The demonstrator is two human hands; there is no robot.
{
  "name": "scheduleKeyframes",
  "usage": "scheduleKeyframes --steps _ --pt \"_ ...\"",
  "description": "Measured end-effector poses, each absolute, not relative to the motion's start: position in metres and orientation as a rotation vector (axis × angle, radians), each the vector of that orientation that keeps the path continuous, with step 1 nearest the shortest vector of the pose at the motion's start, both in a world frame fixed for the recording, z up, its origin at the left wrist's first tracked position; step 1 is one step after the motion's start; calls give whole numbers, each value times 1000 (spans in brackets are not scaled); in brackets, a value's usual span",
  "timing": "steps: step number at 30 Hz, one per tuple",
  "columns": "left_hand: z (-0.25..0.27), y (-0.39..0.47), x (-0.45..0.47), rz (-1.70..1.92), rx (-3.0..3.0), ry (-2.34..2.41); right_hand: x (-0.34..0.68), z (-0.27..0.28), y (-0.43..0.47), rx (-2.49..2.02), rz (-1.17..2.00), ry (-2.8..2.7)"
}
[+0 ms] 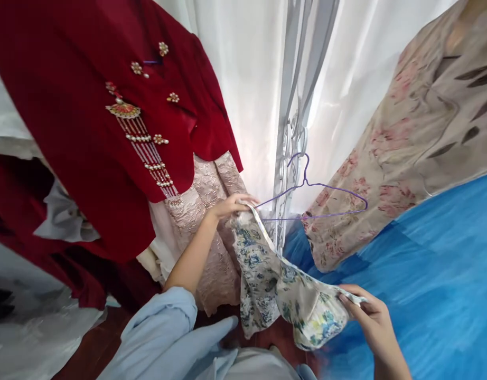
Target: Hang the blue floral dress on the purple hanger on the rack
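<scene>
A pale garment with a blue, green and yellow floral print (263,264) is stretched between my two hands by its white top edge. It hangs down in two parts, like a pair of shorts. My left hand (235,205) is closed on one end of that edge. From beside its fingertips a thin purple wire hanger (326,215) extends to the right; whether these fingers also grip the hanger, I cannot tell. Lower on the right, my right hand (366,311) pinches the other end of the edge between thumb and fingers.
On the left hangs a dark red jacket (180,126) with beaded brooches, above a pink textured skirt (212,253). A beige floral garment (394,142) and bright blue fabric (421,285) are on the right. White curtains (243,63) and a grey-white metal rack (293,100) stand behind.
</scene>
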State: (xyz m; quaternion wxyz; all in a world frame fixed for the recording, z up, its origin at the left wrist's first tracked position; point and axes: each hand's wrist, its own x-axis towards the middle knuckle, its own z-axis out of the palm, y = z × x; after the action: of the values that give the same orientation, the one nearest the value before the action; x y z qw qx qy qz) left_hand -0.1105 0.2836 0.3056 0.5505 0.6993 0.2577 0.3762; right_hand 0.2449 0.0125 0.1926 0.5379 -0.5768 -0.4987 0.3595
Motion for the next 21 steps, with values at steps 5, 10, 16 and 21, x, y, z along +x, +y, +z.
scheduleKeyframes --steps 5,10,16,21 --pt "286 280 -82 694 1753 676 250 178 -1 -1448 825 -1080" --pt "291 276 -93 740 1498 757 276 181 10 -1580 778 -1187" --pt "318 281 -114 762 1388 772 329 237 99 -1462 486 -1236" --pt "329 286 -119 763 1304 795 337 289 203 -1296 522 -988"
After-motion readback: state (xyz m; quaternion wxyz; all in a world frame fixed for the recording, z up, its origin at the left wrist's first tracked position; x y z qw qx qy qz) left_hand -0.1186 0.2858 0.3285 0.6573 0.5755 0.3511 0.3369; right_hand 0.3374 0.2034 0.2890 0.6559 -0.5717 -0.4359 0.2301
